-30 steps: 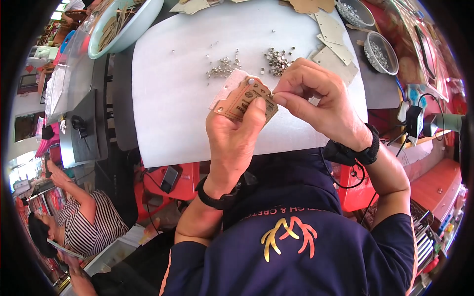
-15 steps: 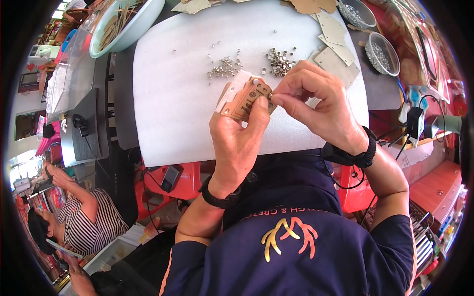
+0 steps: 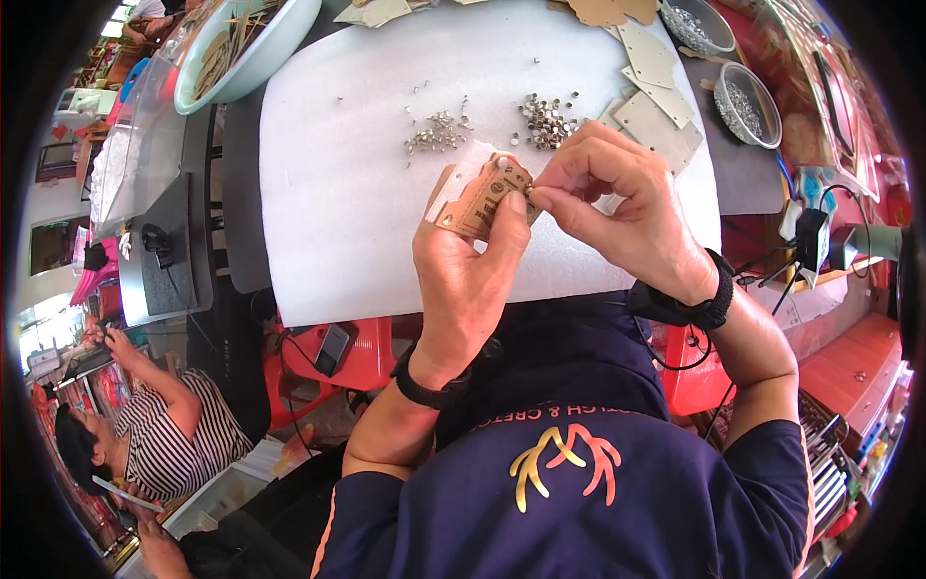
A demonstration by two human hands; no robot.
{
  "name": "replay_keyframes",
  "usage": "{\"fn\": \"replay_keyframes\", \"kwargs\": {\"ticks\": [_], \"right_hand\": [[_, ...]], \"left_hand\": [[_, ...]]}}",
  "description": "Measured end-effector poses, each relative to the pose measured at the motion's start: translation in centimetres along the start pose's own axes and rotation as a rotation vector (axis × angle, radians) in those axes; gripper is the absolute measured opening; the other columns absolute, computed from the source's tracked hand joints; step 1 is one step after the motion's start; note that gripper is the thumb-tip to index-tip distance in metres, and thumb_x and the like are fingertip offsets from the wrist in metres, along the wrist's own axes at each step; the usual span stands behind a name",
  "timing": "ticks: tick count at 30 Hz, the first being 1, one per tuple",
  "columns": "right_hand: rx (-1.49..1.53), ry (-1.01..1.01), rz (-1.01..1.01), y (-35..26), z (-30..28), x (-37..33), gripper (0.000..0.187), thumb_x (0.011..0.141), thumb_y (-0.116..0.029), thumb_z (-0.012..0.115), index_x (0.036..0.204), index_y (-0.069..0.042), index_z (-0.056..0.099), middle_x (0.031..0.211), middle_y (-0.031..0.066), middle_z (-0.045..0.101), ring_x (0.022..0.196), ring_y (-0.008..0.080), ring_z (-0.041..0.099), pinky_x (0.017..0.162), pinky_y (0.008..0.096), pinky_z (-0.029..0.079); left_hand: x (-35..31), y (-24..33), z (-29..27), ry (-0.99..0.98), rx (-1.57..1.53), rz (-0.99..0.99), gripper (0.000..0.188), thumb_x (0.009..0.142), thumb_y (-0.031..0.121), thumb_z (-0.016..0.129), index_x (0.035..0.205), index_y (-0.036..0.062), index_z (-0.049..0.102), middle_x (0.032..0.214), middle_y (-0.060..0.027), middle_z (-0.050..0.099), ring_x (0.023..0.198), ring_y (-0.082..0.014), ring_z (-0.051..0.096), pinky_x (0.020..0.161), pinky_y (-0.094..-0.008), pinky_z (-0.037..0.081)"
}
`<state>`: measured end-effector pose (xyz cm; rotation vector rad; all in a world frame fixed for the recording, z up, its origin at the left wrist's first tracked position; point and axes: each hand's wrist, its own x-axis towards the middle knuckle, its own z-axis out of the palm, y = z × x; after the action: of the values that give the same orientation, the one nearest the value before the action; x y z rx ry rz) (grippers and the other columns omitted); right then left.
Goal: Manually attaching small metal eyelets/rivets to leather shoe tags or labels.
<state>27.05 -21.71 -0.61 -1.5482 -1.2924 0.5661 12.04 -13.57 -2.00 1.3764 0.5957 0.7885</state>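
Observation:
My left hand (image 3: 466, 280) grips a small brown printed board piece (image 3: 479, 201), its thumb pressed on the printed face. A pale strip with small holes shows along the piece's left side, and a shiny round stud sits near its top. At the board's right edge, the thumb and forefinger of my right hand (image 3: 617, 193) pinch a tiny metal piece, mostly hidden by the fingertips. Just beyond lie a pile of small metal rivet posts (image 3: 439, 133) and, to its right, a pile of rounder metal caps (image 3: 548, 121).
White foam sheet (image 3: 347, 212) covers the table. Pale flat board pieces (image 3: 658, 121) lie at its far right, beside two bowls of small metal parts (image 3: 747, 106). A pale blue basin (image 3: 246, 58) holds brown strips at far left. Another person (image 3: 178, 425) sits at left.
Both hands and the board piece have shifted very slightly, the board tilting a little to the right. The other person's raised arm has moved.

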Motion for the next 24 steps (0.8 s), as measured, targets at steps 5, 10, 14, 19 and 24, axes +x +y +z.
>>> {"fn": "replay_keyframes", "kwargs": {"ticks": [5, 10, 14, 19, 24], "right_hand": [[0.063, 0.009, 0.049, 0.4, 0.4, 0.0, 0.011, 0.085, -0.01, 0.071, 0.088, -0.002, 0.065, 0.08, 0.0048, 0.06, 0.068, 0.0136, 0.061, 0.06, 0.026, 0.05], [0.052, 0.009, 0.031, 0.3, 0.3, 0.0, 0.011, 0.085, -0.01, 0.071, 0.087, -0.001, 0.065, 0.08, 0.0047, 0.06, 0.068, 0.0131, 0.06, 0.06, 0.0257, 0.05], [0.071, 0.013, 0.051, 0.9, 0.6, 0.1, 0.011, 0.085, -0.011, 0.071, 0.087, -0.002, 0.065, 0.079, 0.004, 0.06, 0.068, 0.0122, 0.06, 0.06, 0.0251, 0.049], [0.239, -0.031, 0.288, 0.9, 0.6, 0.1, 0.011, 0.086, -0.011, 0.071, 0.089, -0.003, 0.066, 0.086, 0.004, 0.064, 0.069, 0.01, 0.06, 0.06, 0.0237, 0.049], [0.178, -0.036, 0.207, 0.8, 0.6, 0.3, 0.012, 0.086, -0.007, 0.07, 0.096, -0.002, 0.067, 0.086, 0.0037, 0.062, 0.07, 0.0083, 0.059, 0.063, 0.023, 0.049]], "left_hand": [[0.0, -0.1, -0.1, -0.007, -0.002, 0.003, 0.021, 0.093, 0.001, 0.057, 0.113, -0.0057, 0.059, 0.09, -0.0024, 0.062, 0.077, -0.0049, 0.054, 0.065, -0.0215, 0.047], [0.1, -0.1, -0.2, -0.017, -0.005, -0.025, 0.021, 0.094, 0.001, 0.057, 0.113, -0.0054, 0.059, 0.089, -0.002, 0.061, 0.077, -0.0046, 0.053, 0.065, -0.0214, 0.046], [0.1, -0.1, -0.2, -0.011, -0.014, -0.04, 0.021, 0.094, 0.002, 0.057, 0.113, -0.0055, 0.059, 0.09, -0.0017, 0.061, 0.077, -0.0046, 0.053, 0.065, -0.0215, 0.046], [0.3, -0.5, -0.5, -0.029, 0.04, -0.016, 0.021, 0.094, 0.002, 0.057, 0.113, -0.0055, 0.059, 0.09, -0.0018, 0.061, 0.076, -0.0047, 0.053, 0.065, -0.0213, 0.046], [0.5, -1.2, -0.8, -0.079, 0.059, 0.043, 0.021, 0.093, 0.002, 0.058, 0.112, -0.0062, 0.059, 0.09, -0.0024, 0.059, 0.076, -0.0051, 0.053, 0.064, -0.0218, 0.046]]}}
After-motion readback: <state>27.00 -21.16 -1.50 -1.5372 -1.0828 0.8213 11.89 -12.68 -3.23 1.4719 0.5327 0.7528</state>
